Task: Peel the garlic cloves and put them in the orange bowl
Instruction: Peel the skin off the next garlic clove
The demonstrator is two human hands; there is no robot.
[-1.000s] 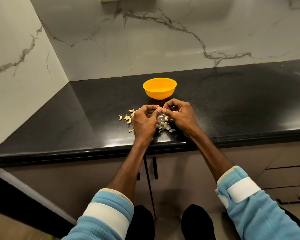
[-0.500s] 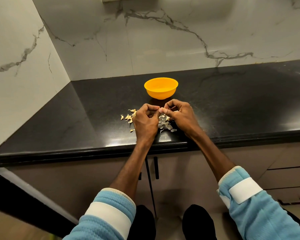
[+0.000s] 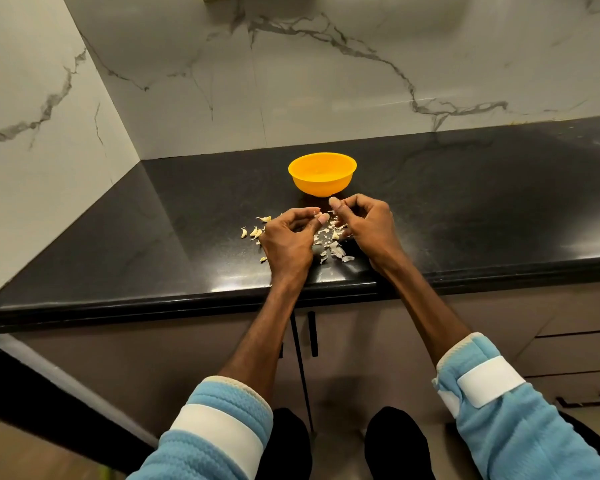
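Head view. Left hand (image 3: 288, 240): fingers curled, thumb and forefinger pinch a small pale garlic clove (image 3: 315, 213) just above the black countertop (image 3: 174, 237). Right hand (image 3: 368, 223): just beside the left, fingers curled, thumb raised; cannot tell whether it holds anything. Orange bowl (image 3: 322, 183): upright, just behind both hands. Loose peels (image 3: 334, 244): scattered beneath and between the hands.

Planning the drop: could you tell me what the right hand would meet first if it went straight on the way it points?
Most likely the orange bowl: the right hand points forward and slightly left, and the bowl's near wall stands just beyond its thumb, though depth is unclear.
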